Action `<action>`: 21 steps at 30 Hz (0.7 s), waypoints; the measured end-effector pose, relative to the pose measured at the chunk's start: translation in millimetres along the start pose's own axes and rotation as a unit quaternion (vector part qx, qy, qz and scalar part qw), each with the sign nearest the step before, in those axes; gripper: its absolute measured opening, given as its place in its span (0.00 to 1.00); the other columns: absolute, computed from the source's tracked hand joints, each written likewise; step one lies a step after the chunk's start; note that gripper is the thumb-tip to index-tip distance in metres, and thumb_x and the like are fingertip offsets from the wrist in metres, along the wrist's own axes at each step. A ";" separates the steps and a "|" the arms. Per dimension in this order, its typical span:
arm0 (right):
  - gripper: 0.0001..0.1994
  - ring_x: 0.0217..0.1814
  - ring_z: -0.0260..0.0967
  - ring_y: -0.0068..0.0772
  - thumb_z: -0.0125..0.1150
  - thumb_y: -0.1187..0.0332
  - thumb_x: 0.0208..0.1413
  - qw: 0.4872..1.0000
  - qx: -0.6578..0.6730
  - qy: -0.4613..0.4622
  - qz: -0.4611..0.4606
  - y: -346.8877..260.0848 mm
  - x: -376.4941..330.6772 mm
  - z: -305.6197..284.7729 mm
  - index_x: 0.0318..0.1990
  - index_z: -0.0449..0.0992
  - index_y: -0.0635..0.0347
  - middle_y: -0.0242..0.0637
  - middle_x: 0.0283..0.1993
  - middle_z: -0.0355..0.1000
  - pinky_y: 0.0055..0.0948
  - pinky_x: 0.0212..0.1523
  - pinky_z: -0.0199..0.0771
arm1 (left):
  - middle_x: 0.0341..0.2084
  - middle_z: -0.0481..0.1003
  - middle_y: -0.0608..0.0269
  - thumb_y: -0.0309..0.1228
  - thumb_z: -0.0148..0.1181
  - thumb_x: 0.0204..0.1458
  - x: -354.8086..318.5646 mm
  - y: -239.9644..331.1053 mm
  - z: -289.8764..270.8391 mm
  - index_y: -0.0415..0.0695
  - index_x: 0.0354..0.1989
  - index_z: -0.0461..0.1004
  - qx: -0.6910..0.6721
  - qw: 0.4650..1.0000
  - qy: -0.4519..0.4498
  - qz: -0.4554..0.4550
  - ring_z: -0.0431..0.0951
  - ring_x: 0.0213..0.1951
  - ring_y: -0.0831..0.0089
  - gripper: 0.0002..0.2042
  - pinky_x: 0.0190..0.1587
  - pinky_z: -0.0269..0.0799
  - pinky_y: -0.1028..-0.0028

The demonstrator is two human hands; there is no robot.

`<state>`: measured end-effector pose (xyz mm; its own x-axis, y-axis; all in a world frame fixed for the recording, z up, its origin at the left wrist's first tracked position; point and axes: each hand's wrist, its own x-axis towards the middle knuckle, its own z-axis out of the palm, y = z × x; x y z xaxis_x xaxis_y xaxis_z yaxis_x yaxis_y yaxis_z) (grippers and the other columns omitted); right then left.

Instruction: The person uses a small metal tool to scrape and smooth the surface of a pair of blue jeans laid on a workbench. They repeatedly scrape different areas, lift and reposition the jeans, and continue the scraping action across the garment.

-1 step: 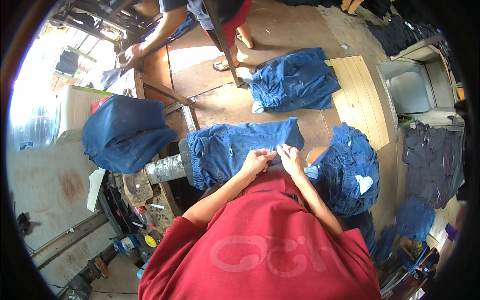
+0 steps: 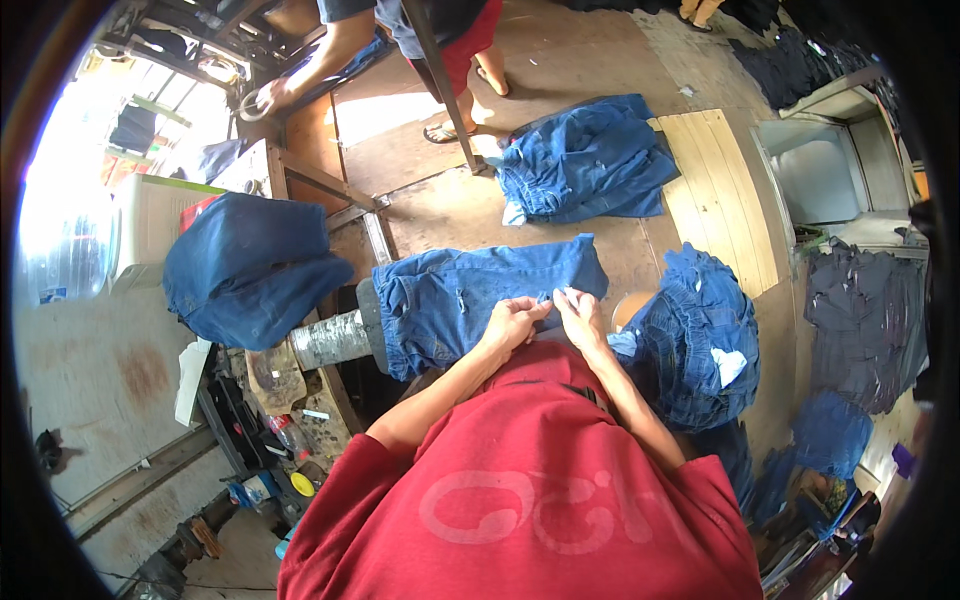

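A blue denim garment [image 2: 470,295] is pulled over a horizontal metal cylinder [image 2: 325,340] in front of me. My left hand [image 2: 513,323] pinches the garment's near edge, fingers curled into the fabric. My right hand [image 2: 580,313] grips the same edge just to the right, almost touching the left hand. Both forearms reach out over my red shirt, which hides the garment's lower part.
More denim lies heaped at the left [image 2: 245,265], on the floor ahead [image 2: 585,160] and at my right [image 2: 700,340]. A wooden slatted board [image 2: 715,190] lies on the floor. Another person [image 2: 440,30] stands at the top. Dark garments [image 2: 865,320] lie at far right.
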<state>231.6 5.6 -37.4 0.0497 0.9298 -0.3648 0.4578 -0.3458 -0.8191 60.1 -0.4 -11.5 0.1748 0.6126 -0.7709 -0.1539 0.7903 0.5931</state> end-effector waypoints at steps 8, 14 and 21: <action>0.19 0.24 0.72 0.40 0.64 0.55 0.66 0.999 -0.032 -0.010 0.018 5.6 6.6 -9.7 0.31 0.79 0.63 0.46 0.24 0.74 0.43 0.30 0.69 | 0.39 0.86 0.64 0.33 0.63 0.67 -3.1 1.7 -11.2 0.40 0.45 0.84 -0.037 0.999 -0.018 0.009 0.66 0.21 0.83 0.09 0.26 0.66 0.79; 0.16 0.32 0.77 0.33 0.64 0.56 0.65 0.997 -0.002 -0.072 -0.003 10.6 -2.5 -27.3 0.36 0.83 0.63 0.44 0.30 0.80 0.37 0.35 0.73 | 0.40 0.87 0.55 0.28 0.59 0.68 1.2 5.6 -17.7 0.39 0.53 0.77 -0.011 0.996 -0.082 -0.019 0.66 0.16 0.84 0.10 0.21 0.64 0.81; 0.18 0.44 0.79 0.27 0.65 0.55 0.65 0.990 0.077 -0.112 0.022 7.0 -13.2 -23.1 0.46 0.85 0.63 0.37 0.41 0.84 0.33 0.46 0.76 | 0.34 0.86 0.59 0.31 0.66 0.65 0.4 14.4 -10.3 0.42 0.53 0.77 0.042 0.998 -0.040 -0.018 0.64 0.16 0.86 0.11 0.19 0.61 0.81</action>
<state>254.7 -6.2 -28.1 -0.1403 0.8681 -0.4761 0.3180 -0.4159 -0.8520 47.9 11.1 -5.6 0.2560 0.5802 -0.7732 -0.0653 0.8084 0.5850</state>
